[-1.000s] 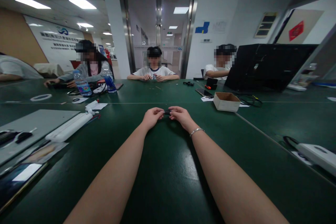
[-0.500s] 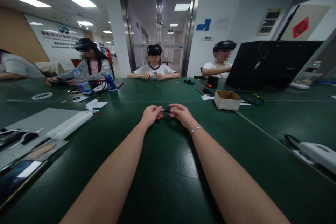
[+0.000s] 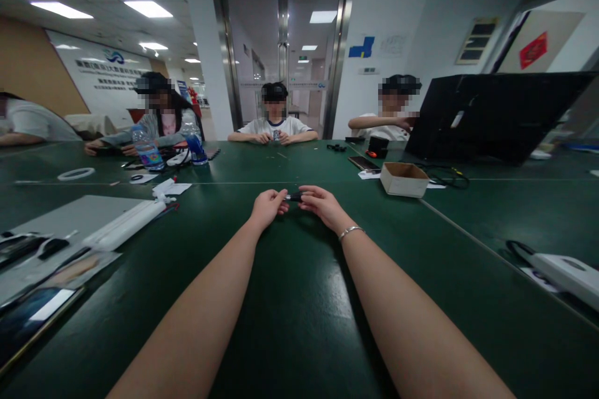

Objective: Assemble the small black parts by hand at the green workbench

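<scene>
Between my two hands, just above the green table (image 3: 290,299), is a small black object with a silver tip (image 3: 294,197); its exact kind is too small to make out. My left hand (image 3: 268,208) is closed, pinching the silver end with thumb and fingers. My right hand (image 3: 322,204) is closed round the black end and hides part of it. A silver bangle (image 3: 350,232) circles my right wrist.
An open cardboard box (image 3: 403,181) stands right of my hands, with a phone (image 3: 364,163) behind it. A large black panel (image 3: 496,115) rises at far right. Bottles (image 3: 148,148), a white tube-like pack (image 3: 124,224) and a tablet (image 3: 40,318) lie left. Several people sit around the table.
My hands keep their hold on the small object, with only a slight shift. Across the table, the person at right has lowered an arm toward the black panel, which has shifted a little.
</scene>
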A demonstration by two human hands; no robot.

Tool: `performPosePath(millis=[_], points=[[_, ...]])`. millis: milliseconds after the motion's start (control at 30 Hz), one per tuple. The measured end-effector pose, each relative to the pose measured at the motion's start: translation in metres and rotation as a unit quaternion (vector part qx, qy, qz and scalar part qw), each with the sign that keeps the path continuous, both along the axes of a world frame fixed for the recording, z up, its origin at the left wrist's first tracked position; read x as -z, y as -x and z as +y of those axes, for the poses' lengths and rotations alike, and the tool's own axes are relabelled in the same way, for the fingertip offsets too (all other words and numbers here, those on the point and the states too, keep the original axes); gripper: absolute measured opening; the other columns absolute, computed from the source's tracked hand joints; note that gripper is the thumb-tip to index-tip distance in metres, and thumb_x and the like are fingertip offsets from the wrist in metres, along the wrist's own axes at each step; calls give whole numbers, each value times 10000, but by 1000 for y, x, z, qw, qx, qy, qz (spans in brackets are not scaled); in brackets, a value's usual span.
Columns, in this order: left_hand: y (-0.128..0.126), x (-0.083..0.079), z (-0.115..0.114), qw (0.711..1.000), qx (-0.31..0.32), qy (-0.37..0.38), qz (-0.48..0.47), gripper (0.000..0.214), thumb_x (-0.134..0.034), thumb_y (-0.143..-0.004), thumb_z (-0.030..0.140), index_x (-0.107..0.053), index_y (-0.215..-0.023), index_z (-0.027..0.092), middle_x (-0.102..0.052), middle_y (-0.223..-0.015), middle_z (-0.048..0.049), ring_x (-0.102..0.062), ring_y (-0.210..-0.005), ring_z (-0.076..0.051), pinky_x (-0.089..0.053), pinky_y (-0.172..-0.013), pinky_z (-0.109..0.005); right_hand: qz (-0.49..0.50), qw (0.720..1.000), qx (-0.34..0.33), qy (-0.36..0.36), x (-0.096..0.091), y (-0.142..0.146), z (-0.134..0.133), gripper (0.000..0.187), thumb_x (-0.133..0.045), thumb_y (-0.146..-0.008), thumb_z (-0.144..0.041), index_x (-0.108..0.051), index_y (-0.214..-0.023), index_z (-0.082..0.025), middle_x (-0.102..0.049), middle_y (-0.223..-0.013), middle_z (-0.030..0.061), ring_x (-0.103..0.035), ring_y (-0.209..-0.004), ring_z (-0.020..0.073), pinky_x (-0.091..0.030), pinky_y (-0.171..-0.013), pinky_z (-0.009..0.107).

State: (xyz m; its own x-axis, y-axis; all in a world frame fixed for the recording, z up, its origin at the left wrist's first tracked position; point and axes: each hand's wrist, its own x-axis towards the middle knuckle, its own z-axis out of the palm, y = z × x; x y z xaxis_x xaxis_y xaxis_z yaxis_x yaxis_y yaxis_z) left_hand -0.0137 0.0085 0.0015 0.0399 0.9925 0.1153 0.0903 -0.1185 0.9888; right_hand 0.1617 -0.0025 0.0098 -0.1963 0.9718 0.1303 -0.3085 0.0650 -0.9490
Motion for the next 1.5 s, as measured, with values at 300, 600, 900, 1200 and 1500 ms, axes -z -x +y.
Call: performPosePath(millis=[300, 600, 900, 1200, 1500], points=[[1, 2, 5, 999, -13, 15, 27, 363, -581, -806, 472, -578, -738, 115, -638, -624, -60, -568, -494, -104, -439, -473, -201, 0, 1000, 2, 15, 2, 0, 2, 240, -636, -736, 37, -673, -896, -138, -640, -883, 40, -663, -717, 125, -580, -674, 201], [1, -3, 0, 994, -19, -5, 104, 423, -502, -826, 517, -578, -648, 141, -584, -519, -28, -492, -414, -93, -353, -418, -201, 7, 1000, -21, 3, 4, -2, 3, 250, -656, -730, 18, -688, -921, -141, -650, -879, 40, -672, -777, 148, -578, -709, 214], [1, 1, 1, 991, -11, -16, 130, 432, -492, -818, 525, -554, -622, 146, -548, -491, -4, -465, -397, -82, -337, -407, -195, 10, 1000, -18, 1, 5, -1, 5, 278, -627, -727, 49, -695, -926, -134, -672, -922, 55, -672, -789, 152, -579, -692, 212], [-2, -1, -2, 999, 20, -31, 15, 263, -710, -680, 321, -537, -767, 143, -579, -626, -3, -518, -519, -96, -409, -473, -202, -33, 996, 42, 65, -1, 3, 4, 76, -592, -842, -15, -643, -815, -65, -641, -619, 74, -612, -505, 108, -533, -486, 155], [-4, -3, -4, 996, 55, -66, 28, 313, -716, -680, 362, -537, -821, 147, -595, -759, -22, -565, -639, -114, -423, -537, -204, -66, 996, 41, 45, -2, 5, 4, 99, -571, -899, -123, -613, -816, -89, -582, -538, 29, -564, -431, 97, -473, -395, 143]])
